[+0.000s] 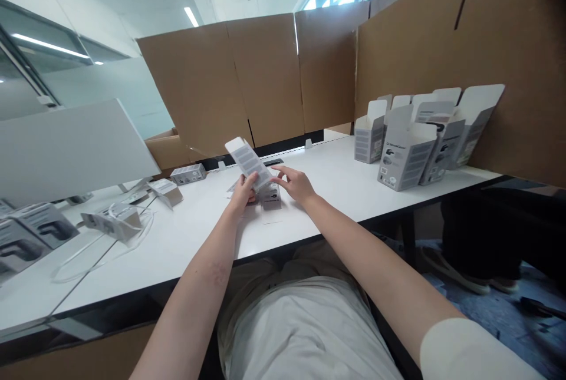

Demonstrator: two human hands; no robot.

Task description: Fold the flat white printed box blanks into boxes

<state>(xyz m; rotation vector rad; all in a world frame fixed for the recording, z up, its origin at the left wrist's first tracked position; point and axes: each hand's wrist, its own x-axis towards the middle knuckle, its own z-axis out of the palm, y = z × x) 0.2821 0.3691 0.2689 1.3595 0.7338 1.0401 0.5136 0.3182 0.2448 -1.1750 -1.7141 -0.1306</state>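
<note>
A small grey and white printed carton (248, 161) is tilted in my left hand (244, 189), whose thumb and fingers grip its lower part. Its white end flap points up and to the left. My right hand (297, 184) is at the carton's right lower end, fingers bent and thumb close to the index finger; whether it pinches the carton's edge is hard to make out. Beneath the hands, another grey printed carton piece (270, 196) lies on the white table (340, 191), partly hidden by the held carton.
Several cartons with raised flaps (404, 150) stand at the right. Flattened cartons (112, 221), a closed box (188, 174) and a white cable (79, 271) lie at the left, near larger boxes (48, 224) and a monitor (75, 156). Cardboard panels (269, 79) wall the back and right.
</note>
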